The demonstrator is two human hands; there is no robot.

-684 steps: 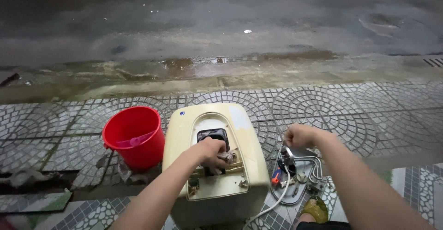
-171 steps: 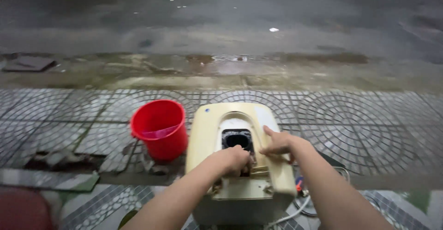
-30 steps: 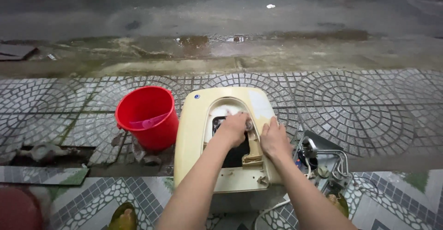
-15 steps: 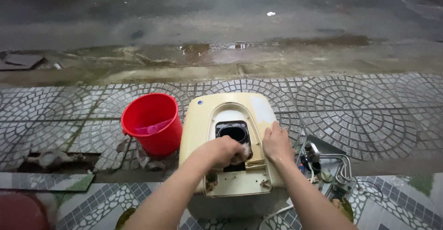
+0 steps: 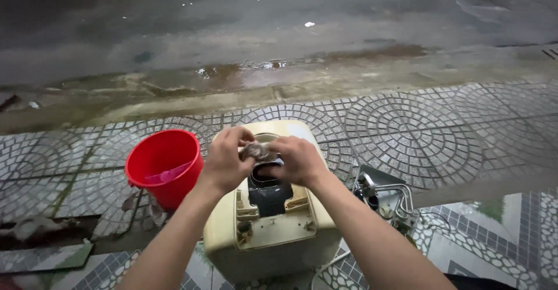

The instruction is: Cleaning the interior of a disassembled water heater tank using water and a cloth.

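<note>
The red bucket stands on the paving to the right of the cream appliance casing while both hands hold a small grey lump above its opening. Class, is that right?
Not quite. The head view shows the red bucket to the left of the cream appliance casing, not the right. The rest holds: the left hand and right hand hold the small grey lump above the opening.

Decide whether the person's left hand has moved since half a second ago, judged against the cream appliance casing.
Yes. The left hand has risen from the casing's dark opening toward its far end, meeting the right hand around a small greyish object.

bucket [image 5: 164, 165]: red | casing [image 5: 273, 237]: cream | pavement [image 5: 407, 133]: grey circle-patterned
</note>
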